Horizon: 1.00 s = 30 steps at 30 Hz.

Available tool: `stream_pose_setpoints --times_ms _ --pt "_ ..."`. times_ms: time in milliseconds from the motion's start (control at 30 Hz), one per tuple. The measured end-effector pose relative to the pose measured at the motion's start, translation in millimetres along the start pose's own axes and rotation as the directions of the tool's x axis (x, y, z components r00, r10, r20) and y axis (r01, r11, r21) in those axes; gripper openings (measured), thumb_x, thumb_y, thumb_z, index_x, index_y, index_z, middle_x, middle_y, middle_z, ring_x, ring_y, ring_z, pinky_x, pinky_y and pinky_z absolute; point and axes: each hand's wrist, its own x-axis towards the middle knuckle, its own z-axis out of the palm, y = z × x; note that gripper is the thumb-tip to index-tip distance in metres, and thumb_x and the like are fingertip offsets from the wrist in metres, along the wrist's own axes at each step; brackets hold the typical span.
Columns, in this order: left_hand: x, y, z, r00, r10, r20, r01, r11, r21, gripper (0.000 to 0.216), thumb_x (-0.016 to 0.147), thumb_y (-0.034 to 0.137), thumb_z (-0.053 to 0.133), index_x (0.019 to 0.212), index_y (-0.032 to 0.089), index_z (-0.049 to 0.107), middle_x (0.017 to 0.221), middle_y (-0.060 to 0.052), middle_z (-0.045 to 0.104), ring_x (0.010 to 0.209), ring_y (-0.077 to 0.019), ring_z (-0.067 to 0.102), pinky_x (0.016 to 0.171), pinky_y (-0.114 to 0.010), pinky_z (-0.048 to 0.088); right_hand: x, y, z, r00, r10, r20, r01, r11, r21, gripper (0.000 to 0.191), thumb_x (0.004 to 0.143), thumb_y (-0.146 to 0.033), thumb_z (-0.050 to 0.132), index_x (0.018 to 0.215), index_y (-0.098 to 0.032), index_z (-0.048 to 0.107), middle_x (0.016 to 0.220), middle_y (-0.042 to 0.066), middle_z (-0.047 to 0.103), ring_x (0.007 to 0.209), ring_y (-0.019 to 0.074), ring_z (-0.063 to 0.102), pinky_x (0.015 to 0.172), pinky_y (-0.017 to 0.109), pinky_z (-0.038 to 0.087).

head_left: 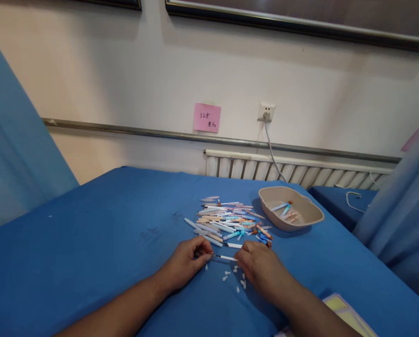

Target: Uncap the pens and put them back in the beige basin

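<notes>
Between my two hands is a slim white pen refill (226, 257) with a dark, narrow end pointing left. My left hand (188, 260) is closed in a pinch at that dark end; anything else inside the fingers is hidden. At the refill's right end, my right hand (261, 267) is closed on it. Several small white cone-shaped pen tips (243, 283) lie scattered on the blue cloth below and beside my hands. Just beyond them spreads a pile of pen parts (226, 220), with grey, white, orange and blue barrels and refills.
A beige plastic basin (318, 217) with a few blue and orange pen parts stands right of the pile. Blue cloth (72, 248) covers the table. Yellowish packaging (346, 313) lies at the lower right. A radiator (244, 168) and a plugged-in cable (270, 145) are along the wall.
</notes>
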Motion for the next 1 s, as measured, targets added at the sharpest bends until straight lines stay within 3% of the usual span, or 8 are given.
stream_pose_setpoints --times_ms 1000 --pt "-0.7 2.7 -0.2 1.0 -0.007 0.007 0.007 1.0 -0.016 0.007 0.077 0.023 0.055 0.08 0.017 0.057 0.075 0.001 0.06 0.069 -0.013 0.054 0.063 -0.021 0.042 -0.1 -1.6 -1.1 1.0 0.021 0.017 -0.021 1.0 0.005 0.023 0.094 -0.023 0.041 0.088 -0.021 0.063 0.087 0.003 0.059 0.083 0.015 0.053 0.069 0.026 0.033"
